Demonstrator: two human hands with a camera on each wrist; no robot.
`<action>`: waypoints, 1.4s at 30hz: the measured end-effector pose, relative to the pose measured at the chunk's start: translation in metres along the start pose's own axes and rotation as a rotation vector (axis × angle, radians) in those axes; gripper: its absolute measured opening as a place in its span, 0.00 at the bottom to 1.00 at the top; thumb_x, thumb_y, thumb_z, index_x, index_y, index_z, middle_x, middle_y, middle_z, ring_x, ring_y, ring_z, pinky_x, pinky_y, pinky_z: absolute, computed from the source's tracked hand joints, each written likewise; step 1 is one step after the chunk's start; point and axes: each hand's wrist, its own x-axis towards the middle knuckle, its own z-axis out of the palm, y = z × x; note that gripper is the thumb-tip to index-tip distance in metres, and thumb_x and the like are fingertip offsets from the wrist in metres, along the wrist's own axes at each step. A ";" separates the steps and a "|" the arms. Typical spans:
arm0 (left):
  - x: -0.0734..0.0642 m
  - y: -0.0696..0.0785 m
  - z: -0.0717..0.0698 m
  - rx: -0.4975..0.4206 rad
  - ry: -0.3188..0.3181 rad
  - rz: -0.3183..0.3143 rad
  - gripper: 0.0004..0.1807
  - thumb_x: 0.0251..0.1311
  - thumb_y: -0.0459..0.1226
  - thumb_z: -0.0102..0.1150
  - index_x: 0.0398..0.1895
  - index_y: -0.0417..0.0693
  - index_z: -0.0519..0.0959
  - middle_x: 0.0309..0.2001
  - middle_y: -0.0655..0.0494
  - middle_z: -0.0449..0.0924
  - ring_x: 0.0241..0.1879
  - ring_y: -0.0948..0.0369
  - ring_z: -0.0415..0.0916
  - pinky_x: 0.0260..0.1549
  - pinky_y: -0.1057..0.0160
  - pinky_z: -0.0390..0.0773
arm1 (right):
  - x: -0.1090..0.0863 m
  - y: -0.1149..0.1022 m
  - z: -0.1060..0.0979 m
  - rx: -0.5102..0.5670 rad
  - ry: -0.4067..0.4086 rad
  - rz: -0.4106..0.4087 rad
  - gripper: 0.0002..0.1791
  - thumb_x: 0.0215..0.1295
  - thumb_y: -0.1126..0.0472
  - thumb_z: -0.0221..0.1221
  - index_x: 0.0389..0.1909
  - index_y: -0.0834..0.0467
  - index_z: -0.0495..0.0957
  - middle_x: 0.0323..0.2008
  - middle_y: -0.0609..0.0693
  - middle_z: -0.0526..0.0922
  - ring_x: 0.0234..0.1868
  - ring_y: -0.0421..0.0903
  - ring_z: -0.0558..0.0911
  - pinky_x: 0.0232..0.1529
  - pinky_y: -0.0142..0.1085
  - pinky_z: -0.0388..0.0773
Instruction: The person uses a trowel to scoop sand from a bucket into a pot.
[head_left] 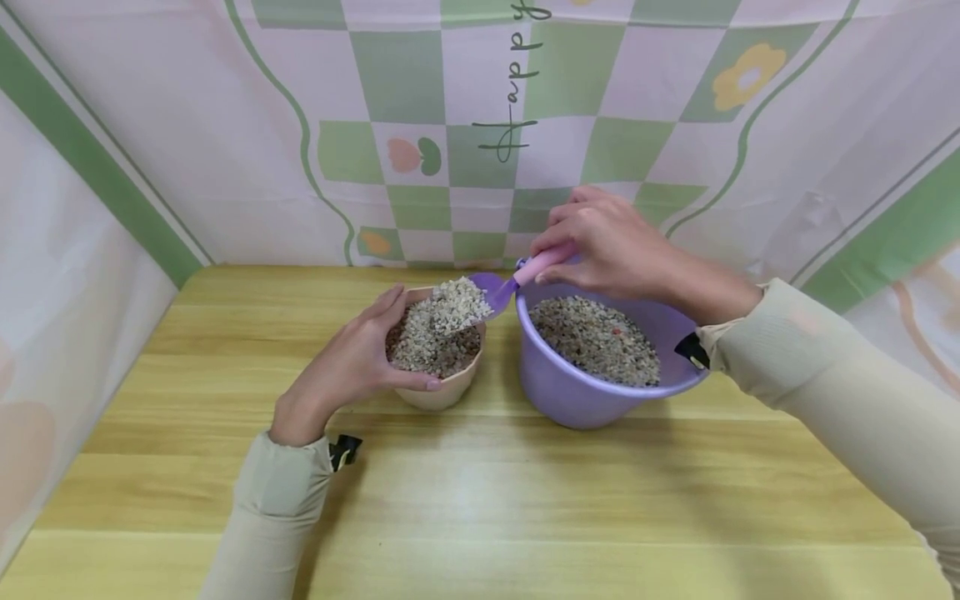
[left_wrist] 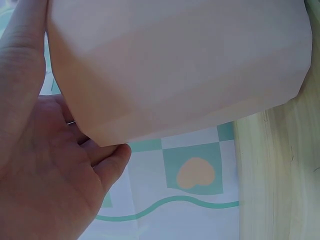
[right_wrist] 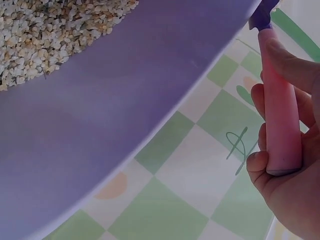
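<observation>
In the head view my right hand grips the pink handle of a small purple shovel. Its blade, loaded with pale gravel, tilts over a cream-coloured pot. Gravel of mixed colours fills that pot close to its rim. My left hand holds the pot, thumb on the near side and fingers round the far side. The left wrist view shows the pot's faceted wall against the palm. In the right wrist view the fingers curl round the pink handle.
Right of the pot stands a purple bucket part full of gravel, with one red bit on top. Both stand on a wood-grain table. A green and white checked cloth hangs behind the table's far edge.
</observation>
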 end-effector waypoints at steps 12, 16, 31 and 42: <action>-0.002 0.001 -0.002 0.012 -0.050 -0.057 0.73 0.34 0.67 0.75 0.78 0.38 0.50 0.78 0.41 0.46 0.74 0.42 0.51 0.70 0.45 0.58 | 0.006 -0.005 0.006 -0.065 -0.047 0.004 0.17 0.50 0.53 0.76 0.41 0.52 0.89 0.31 0.45 0.83 0.32 0.47 0.67 0.36 0.42 0.62; -0.002 0.002 -0.003 0.016 -0.053 -0.061 0.73 0.34 0.67 0.75 0.78 0.39 0.50 0.78 0.41 0.46 0.74 0.41 0.51 0.70 0.44 0.58 | 0.007 -0.007 0.008 -0.064 -0.057 0.001 0.16 0.49 0.53 0.76 0.40 0.52 0.90 0.31 0.46 0.84 0.32 0.47 0.67 0.35 0.40 0.62; -0.003 -0.003 -0.005 -0.015 -0.062 -0.062 0.73 0.35 0.63 0.78 0.78 0.38 0.49 0.78 0.39 0.44 0.75 0.43 0.49 0.71 0.46 0.56 | 0.013 -0.018 0.011 -0.060 -0.087 -0.046 0.10 0.51 0.55 0.76 0.35 0.50 0.89 0.27 0.44 0.81 0.31 0.48 0.66 0.34 0.39 0.62; -0.003 -0.005 -0.007 -0.026 -0.062 -0.060 0.74 0.33 0.62 0.80 0.78 0.36 0.50 0.77 0.37 0.50 0.74 0.44 0.54 0.71 0.46 0.58 | 0.017 -0.027 0.012 -0.109 -0.078 -0.050 0.11 0.53 0.55 0.74 0.39 0.50 0.90 0.32 0.44 0.84 0.33 0.48 0.67 0.31 0.38 0.65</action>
